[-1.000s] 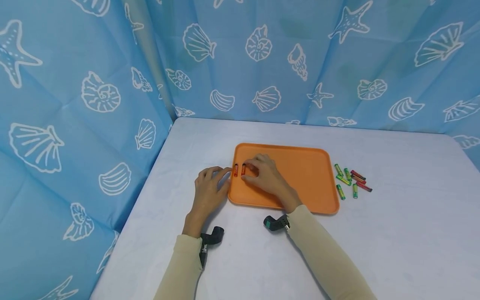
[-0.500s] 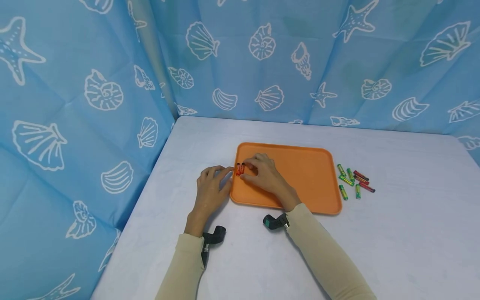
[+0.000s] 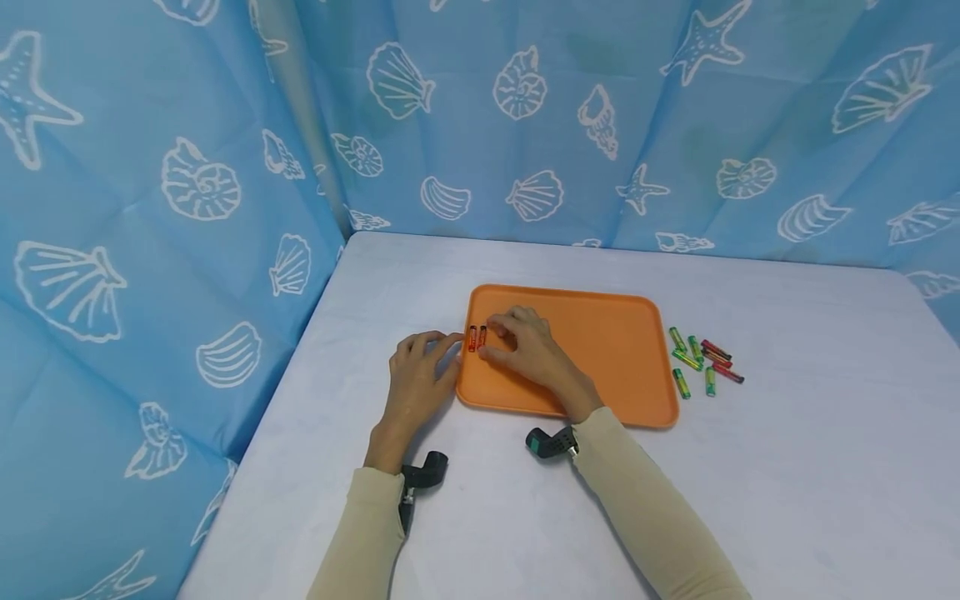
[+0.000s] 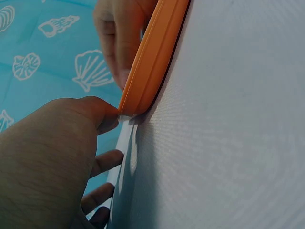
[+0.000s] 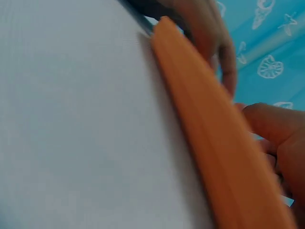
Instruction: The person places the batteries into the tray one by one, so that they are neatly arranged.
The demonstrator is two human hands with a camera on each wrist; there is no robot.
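Note:
Two red-and-black batteries (image 3: 482,337) lie side by side inside the left edge of an orange tray (image 3: 600,358). Thumb and index finger of my right hand (image 3: 528,350) stand at the two ends of the right-hand battery, the thumb tip right at its near end. My left hand (image 3: 420,375) is at the tray's left side, index fingertip and thumb apart along the rim. In the left wrist view the left thumb (image 4: 97,109) meets the corner of the tray wall (image 4: 150,62). The tray wall hides the batteries in both wrist views.
Right of the tray, several green batteries (image 3: 681,383) and several red ones (image 3: 729,374) lie loose on the white-covered table (image 3: 825,433). A blue shell-print curtain (image 3: 480,125) stands behind and to the left. Black wrist cameras (image 3: 425,471) sit on both forearms.
The right-hand battery has shifted left, narrowing the gap to the other one. My right thumb has moved left along with it, while the left hand stays at the tray edge.

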